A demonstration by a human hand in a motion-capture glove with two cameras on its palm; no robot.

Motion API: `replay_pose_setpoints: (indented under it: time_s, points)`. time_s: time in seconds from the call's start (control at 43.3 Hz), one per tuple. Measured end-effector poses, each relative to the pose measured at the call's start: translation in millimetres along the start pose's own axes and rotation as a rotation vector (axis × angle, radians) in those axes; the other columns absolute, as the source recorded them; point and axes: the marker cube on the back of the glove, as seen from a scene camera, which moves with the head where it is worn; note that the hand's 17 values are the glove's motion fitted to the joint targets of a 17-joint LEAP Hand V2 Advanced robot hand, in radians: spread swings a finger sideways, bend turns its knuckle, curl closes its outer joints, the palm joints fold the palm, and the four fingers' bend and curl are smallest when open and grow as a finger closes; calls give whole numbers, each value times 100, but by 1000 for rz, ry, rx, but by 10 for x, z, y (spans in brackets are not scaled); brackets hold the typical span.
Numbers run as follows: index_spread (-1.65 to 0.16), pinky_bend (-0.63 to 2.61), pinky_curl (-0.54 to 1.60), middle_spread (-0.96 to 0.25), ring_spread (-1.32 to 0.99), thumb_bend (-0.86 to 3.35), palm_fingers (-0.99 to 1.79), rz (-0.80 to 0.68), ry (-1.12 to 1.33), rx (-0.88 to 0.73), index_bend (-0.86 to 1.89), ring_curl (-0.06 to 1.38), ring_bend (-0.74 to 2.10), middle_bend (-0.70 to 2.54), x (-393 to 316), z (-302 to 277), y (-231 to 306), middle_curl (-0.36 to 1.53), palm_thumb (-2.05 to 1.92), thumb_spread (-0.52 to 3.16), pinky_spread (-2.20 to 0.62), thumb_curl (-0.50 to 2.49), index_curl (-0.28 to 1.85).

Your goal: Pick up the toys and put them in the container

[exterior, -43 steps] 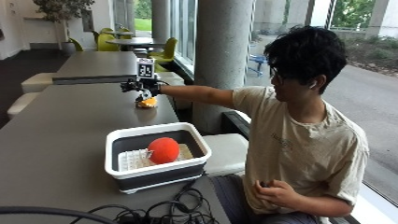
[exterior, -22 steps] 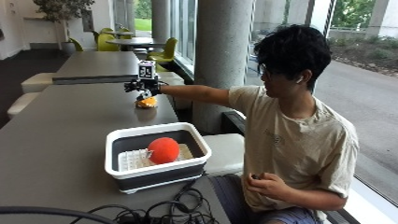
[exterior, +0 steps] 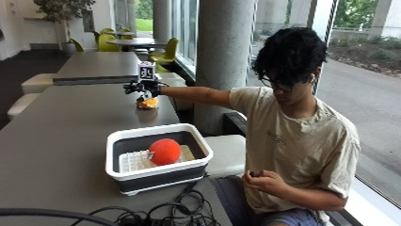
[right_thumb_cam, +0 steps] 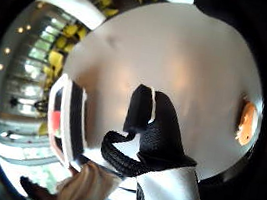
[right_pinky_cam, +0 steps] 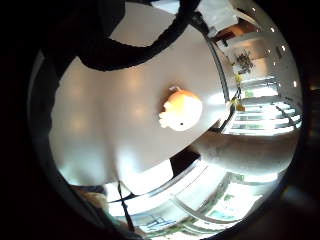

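Observation:
A small orange toy (exterior: 148,103) stands on the grey table (exterior: 69,136) at its far side, near the window edge. My gloved right hand (exterior: 143,88) hovers just above it at the end of an outstretched arm, fingers spread, holding nothing. The little finger side palm view shows the orange and white toy (right_pinky_cam: 181,110) on the table below the palm, apart from the hand. In the thumb side view the gloved thumb (right_thumb_cam: 152,128) sticks out over the table, with the toy (right_thumb_cam: 246,122) off to one side. The white-rimmed black container (exterior: 156,173) stands nearer the person and holds a red ball (exterior: 164,151).
A white gridded piece (exterior: 133,161) lies in the container beside the ball. Black cables (exterior: 163,212) are coiled at the table's near edge. A concrete column (exterior: 222,56) stands just past the table edge. The person's bare hand (exterior: 263,181) rests in the lap.
My hand stays over the orange toy almost where it was. The person's bare hand has shifted a little in the lap.

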Motion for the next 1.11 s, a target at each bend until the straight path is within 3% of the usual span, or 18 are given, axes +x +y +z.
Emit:
replay_pose_setpoints:
  time_s: [0.347, 0.555, 1.109]
  points:
    - [-32, 91, 34, -9, -11, -1, -9, -33, -14, -10, 21, 35, 18, 12, -62, 20, -24, 20, -1, 140, -2, 29, 43]
    - [-31, 93, 35, -10, -12, -2, -13, -169, -33, -25, 12, 35, 19, 14, -159, 39, -24, 20, -2, 141, -3, 28, 40]
    - [-30, 97, 36, -12, -13, -5, -22, -201, -102, -71, 12, 33, 17, 12, -354, 125, 7, 20, -8, 136, -3, 20, 29]
